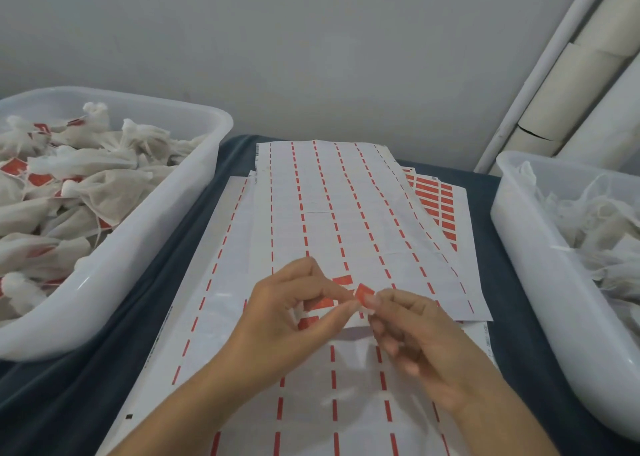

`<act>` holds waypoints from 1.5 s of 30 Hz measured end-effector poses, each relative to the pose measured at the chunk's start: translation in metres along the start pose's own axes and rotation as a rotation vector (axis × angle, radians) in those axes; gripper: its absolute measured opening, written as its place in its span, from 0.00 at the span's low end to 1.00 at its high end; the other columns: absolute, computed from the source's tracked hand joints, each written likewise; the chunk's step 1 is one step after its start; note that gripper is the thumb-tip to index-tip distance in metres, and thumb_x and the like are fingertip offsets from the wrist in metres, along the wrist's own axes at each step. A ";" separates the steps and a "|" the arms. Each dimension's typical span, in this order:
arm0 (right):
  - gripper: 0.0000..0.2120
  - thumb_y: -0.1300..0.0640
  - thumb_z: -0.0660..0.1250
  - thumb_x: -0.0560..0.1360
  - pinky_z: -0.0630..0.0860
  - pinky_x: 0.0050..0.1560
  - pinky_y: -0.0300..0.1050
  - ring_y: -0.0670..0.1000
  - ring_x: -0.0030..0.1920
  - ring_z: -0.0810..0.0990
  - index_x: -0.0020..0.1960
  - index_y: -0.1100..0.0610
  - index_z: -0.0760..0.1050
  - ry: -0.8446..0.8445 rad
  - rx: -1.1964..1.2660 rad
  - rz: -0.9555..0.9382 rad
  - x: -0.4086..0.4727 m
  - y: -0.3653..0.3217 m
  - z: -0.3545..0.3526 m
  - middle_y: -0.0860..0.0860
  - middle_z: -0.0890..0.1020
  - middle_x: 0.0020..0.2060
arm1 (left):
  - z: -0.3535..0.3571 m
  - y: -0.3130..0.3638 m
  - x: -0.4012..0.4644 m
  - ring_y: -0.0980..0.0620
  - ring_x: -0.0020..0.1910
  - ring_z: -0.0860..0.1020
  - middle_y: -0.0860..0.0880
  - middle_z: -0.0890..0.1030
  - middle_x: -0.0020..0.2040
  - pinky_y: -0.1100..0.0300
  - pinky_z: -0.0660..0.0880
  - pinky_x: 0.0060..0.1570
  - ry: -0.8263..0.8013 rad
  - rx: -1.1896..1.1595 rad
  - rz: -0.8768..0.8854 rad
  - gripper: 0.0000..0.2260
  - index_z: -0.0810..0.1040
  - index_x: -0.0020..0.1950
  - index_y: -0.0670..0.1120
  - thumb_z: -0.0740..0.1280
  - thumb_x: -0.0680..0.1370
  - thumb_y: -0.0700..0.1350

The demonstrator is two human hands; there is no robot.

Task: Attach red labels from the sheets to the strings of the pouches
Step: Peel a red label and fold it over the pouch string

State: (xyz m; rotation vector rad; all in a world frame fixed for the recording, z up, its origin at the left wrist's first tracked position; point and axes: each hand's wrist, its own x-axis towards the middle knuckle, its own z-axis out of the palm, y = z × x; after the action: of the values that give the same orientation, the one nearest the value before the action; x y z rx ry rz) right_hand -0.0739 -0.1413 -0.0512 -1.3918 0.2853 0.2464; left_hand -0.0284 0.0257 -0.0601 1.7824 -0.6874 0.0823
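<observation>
A small red label (363,292) is pinched between the fingertips of my left hand (298,313) and my right hand (412,337), just above the sheets. Under my hands lies a stack of white backing sheets (332,213), mostly peeled, with only thin red dashes left. A few red labels (343,280) remain on the sheet beneath my left fingers. I cannot make out a pouch string between my fingers. A further sheet full of red labels (436,206) pokes out at the back right.
A white tub (145,251) on the left holds several white mesh pouches (86,185) with red labels attached. A second white tub (526,265) on the right holds unlabelled white pouches (602,223). A dark blue cloth (180,233) covers the table. Cardboard tubes (581,84) lean at the back right.
</observation>
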 end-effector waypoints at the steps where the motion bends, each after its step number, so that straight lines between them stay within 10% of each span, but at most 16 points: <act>1: 0.07 0.51 0.72 0.62 0.64 0.18 0.33 0.44 0.21 0.70 0.32 0.54 0.80 0.037 0.007 -0.037 0.001 0.001 0.001 0.50 0.75 0.24 | 0.000 0.000 -0.001 0.59 0.39 0.74 0.56 0.77 0.38 0.72 0.69 0.34 -0.016 0.016 0.009 0.04 0.81 0.41 0.62 0.67 0.69 0.56; 6: 0.11 0.43 0.71 0.62 0.73 0.27 0.33 0.47 0.30 0.79 0.42 0.46 0.79 0.336 -0.018 -0.400 0.002 0.000 0.000 0.50 0.82 0.36 | 0.000 0.001 -0.002 0.60 0.43 0.75 0.61 0.77 0.41 0.73 0.71 0.38 -0.018 0.013 -0.013 0.04 0.80 0.41 0.62 0.67 0.69 0.58; 9: 0.21 0.44 0.73 0.62 0.77 0.41 0.33 0.45 0.48 0.82 0.52 0.35 0.71 0.245 -0.160 -0.581 0.000 -0.001 0.002 0.41 0.82 0.47 | 0.004 -0.001 -0.003 0.58 0.45 0.74 0.59 0.76 0.44 0.69 0.72 0.37 -0.093 0.133 0.026 0.05 0.81 0.41 0.60 0.68 0.72 0.58; 13: 0.30 0.51 0.73 0.65 0.78 0.44 0.36 0.48 0.46 0.83 0.62 0.39 0.63 0.148 -0.279 -0.594 0.001 0.008 0.011 0.45 0.84 0.44 | 0.008 -0.004 -0.003 0.58 0.42 0.73 0.56 0.74 0.43 0.69 0.71 0.35 -0.116 0.198 0.106 0.14 0.73 0.56 0.58 0.64 0.71 0.56; 25: 0.29 0.55 0.71 0.65 0.76 0.41 0.29 0.47 0.41 0.83 0.61 0.41 0.64 0.283 -0.220 -0.620 0.004 0.009 0.004 0.44 0.84 0.39 | 0.003 0.000 0.004 0.69 0.44 0.75 0.75 0.75 0.40 0.77 0.71 0.41 -0.048 0.090 -0.116 0.04 0.72 0.41 0.63 0.62 0.67 0.59; 35: 0.08 0.45 0.65 0.70 0.68 0.54 0.24 0.37 0.58 0.74 0.48 0.44 0.76 0.229 -0.558 -0.701 0.002 0.005 -0.001 0.32 0.77 0.52 | 0.001 -0.010 0.006 0.60 0.39 0.77 0.59 0.80 0.36 0.76 0.72 0.34 0.001 -0.052 -0.316 0.07 0.80 0.34 0.57 0.70 0.71 0.47; 45: 0.06 0.48 0.64 0.73 0.69 0.48 0.22 0.36 0.48 0.78 0.45 0.36 0.72 0.141 -0.810 -0.739 0.010 0.015 -0.008 0.33 0.79 0.43 | -0.002 -0.005 0.004 0.64 0.39 0.77 0.62 0.79 0.37 0.77 0.71 0.37 -0.098 -0.020 -0.248 0.06 0.78 0.32 0.60 0.68 0.69 0.50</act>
State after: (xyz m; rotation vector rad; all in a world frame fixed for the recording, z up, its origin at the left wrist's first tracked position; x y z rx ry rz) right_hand -0.0701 -0.1468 -0.0696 -2.2126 -0.2643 -0.3998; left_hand -0.0222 0.0263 -0.0619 1.8484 -0.5294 -0.1803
